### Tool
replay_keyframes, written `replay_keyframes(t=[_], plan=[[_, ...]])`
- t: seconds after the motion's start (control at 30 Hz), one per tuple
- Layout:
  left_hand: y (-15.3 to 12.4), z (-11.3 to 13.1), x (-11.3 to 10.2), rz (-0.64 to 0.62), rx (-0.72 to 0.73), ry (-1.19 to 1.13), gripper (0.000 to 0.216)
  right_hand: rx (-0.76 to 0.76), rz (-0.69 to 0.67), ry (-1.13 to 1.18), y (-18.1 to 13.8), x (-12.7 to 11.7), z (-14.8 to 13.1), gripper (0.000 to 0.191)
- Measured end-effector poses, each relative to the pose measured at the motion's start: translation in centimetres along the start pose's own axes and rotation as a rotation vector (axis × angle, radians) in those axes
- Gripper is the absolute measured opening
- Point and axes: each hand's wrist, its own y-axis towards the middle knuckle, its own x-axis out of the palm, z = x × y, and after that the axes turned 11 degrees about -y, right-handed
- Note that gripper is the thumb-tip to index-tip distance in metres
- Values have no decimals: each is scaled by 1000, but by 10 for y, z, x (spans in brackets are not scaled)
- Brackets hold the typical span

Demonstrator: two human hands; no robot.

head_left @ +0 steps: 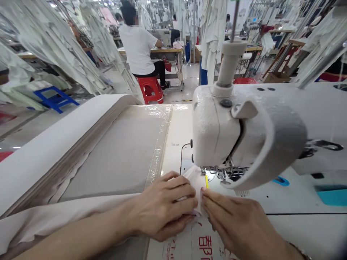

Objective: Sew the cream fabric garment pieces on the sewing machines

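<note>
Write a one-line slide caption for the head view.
Left hand and right hand press pale fabric flat beside the presser foot of a white sewing machine.

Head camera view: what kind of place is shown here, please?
Most likely a garment factory floor. A white industrial sewing machine stands before the person, whose left hand and right hand press pale fabric under it. Pale garments hang in rows, and another seated worker is behind.

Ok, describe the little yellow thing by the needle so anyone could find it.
Start at the white sewing machine on the right. Under its head, above both hands' fingertips, sits the metal presser foot. The yellow tab stands upright at its left, the only bright yellow thing among white cloth and steel.
</note>
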Motion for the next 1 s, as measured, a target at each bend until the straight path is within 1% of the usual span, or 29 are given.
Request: replay_keyframes(t=[0.1, 0.17, 0.23, 0.33, 0.43, 0.5, 0.57, 0.67, 0.73, 0.87, 0.97, 1.0], plan=[[2, 5, 3, -11, -131, -21, 23, 98, -87, 176, 4, -2, 14, 29], [5, 6, 4, -4, -166, -38, 26, 97, -130, 230, 6, -2, 22, 30], [7, 6, 4, 9, -173, -35, 29, 85, -148, 263, 7, -2, 26, 34], [8, 8, 3, -9, -170, -39, 25, 73, -177, 226, 6, -2, 26, 38], [7, 8, 2, -4, -105, -10, 19, 25, -223, 162, 4, -3, 24, 44], [5, 8, 2, -16, -36, 10, 21, -20, -212, 150, 3, -4, 22, 46], [4, 7, 2, -40, -9, 12, 25, -70, -165, 129, 2, -6, 19, 47], [1, 6, 0, -58, 10, -5, 28, -161, -106, -12, -3, -11, 10, 43], [0, 6, -1, -84, 36, -34, 29, -195, -73, -117, -9, -14, 2, 39], [-2, 9, -1, -101, 27, -50, 33, -210, -40, -233, -19, -15, -7, 41], [-2, 6, -1, -110, 14, 12, 33, -186, -42, -225, -17, -10, -4, 47], [-2, 4, -1, -94, 14, 38, 32, -173, -51, -210, -15, -9, -2, 51]])
